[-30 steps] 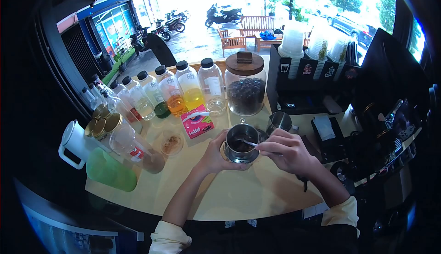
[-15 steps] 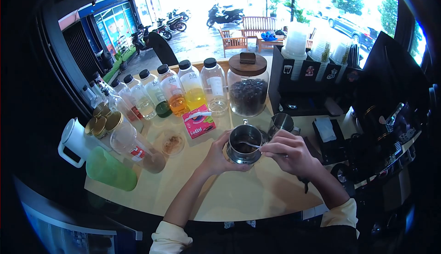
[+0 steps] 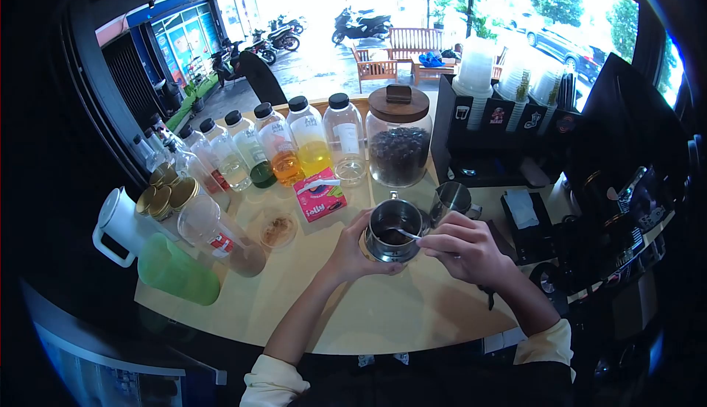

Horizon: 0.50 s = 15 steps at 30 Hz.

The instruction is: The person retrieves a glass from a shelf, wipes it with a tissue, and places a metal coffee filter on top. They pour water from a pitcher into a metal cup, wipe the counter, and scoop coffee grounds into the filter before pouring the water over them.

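Note:
My left hand (image 3: pixel 355 251) is closed around the left side of a metal pitcher (image 3: pixel 392 249) standing near the middle of the counter. In my right hand (image 3: pixel 465 246) is the handle of a spoon (image 3: pixel 406 233), pinched between thumb and fingers. The spoon's front end dips into the pitcher, where dark contents show; its bowl is hard to make out. Just beyond my right hand stands another metal cup (image 3: pixel 451 198). A pink jelly box (image 3: pixel 321 195) with a white spoon-like piece (image 3: pixel 319 185) on top lies behind my left hand.
Several black-capped bottles (image 3: pixel 283 160) line the back, beside a wooden-lidded jar (image 3: pixel 398 149) of dark beans. To the left are a green container (image 3: pixel 177 271), a white jug (image 3: pixel 118 227) and a tall clear cup (image 3: pixel 221 238). A black cup holder (image 3: pixel 501 142) stands at right.
My right hand has shifted very slightly, with the spoon still inside the pitcher. My left hand keeps its hold, and the view has moved a little.

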Each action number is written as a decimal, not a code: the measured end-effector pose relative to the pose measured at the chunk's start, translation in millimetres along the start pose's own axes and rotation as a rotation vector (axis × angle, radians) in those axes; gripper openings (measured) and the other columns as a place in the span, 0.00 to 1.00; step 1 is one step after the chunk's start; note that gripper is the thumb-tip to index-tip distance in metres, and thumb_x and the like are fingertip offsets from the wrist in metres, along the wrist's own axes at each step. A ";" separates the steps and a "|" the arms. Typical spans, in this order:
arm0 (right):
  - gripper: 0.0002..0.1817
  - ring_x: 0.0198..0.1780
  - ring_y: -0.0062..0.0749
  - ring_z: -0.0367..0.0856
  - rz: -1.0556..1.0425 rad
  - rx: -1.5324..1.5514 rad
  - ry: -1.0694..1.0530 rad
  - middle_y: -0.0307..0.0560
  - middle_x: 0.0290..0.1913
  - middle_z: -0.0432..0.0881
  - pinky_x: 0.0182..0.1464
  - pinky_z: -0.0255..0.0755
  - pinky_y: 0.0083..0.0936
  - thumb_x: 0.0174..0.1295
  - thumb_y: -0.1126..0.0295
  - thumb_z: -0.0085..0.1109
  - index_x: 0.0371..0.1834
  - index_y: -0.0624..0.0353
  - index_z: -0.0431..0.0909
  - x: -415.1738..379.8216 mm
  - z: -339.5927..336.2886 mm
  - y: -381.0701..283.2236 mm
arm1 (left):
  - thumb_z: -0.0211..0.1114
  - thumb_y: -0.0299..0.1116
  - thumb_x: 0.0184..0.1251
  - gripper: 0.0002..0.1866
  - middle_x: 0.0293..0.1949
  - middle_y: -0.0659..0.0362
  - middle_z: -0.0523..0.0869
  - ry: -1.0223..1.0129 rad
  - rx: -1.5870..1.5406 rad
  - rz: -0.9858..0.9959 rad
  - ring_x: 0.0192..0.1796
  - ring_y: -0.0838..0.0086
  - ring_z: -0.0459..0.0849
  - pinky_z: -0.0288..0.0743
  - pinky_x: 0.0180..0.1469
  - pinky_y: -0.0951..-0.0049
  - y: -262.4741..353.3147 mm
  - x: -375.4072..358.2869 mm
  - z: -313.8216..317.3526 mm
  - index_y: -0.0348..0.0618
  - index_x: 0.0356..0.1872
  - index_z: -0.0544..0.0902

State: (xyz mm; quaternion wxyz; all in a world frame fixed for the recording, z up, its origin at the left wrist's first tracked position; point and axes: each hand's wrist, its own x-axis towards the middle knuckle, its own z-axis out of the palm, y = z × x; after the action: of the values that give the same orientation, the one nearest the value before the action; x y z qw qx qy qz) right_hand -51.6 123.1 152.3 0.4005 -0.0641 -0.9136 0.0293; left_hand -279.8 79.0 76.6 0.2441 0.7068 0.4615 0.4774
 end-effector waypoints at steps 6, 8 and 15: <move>0.11 0.31 0.28 0.76 -0.003 -0.002 0.001 0.35 0.27 0.77 0.28 0.74 0.24 0.47 0.73 0.69 0.34 0.53 0.79 3.0 4.2 -1.1 | 0.82 0.44 0.30 0.47 0.55 0.53 0.76 0.016 -0.027 -0.002 0.59 0.63 0.75 0.68 0.63 0.64 -1.2 -1.7 3.1 0.40 0.58 0.72; 0.12 0.31 0.29 0.76 -0.015 -0.019 0.008 0.35 0.27 0.77 0.28 0.74 0.24 0.46 0.74 0.69 0.35 0.53 0.78 2.8 1.9 -2.2 | 0.82 0.44 0.30 0.47 0.55 0.53 0.76 0.022 -0.015 0.011 0.59 0.63 0.75 0.68 0.62 0.64 -3.1 -1.9 2.0 0.40 0.58 0.72; 0.14 0.31 0.28 0.76 -0.028 -0.028 0.018 0.35 0.28 0.77 0.29 0.74 0.23 0.44 0.75 0.69 0.36 0.52 0.78 4.0 5.2 -5.9 | 0.82 0.43 0.30 0.47 0.55 0.53 0.76 0.027 -0.004 0.020 0.59 0.62 0.75 0.68 0.62 0.63 -3.8 -1.3 3.3 0.39 0.58 0.72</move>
State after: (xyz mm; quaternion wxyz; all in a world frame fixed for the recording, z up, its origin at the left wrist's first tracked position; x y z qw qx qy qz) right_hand -58.6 117.8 152.3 0.4080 -0.0571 -0.9112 0.0102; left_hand -278.6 79.8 71.6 0.2345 0.7043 0.4569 0.4902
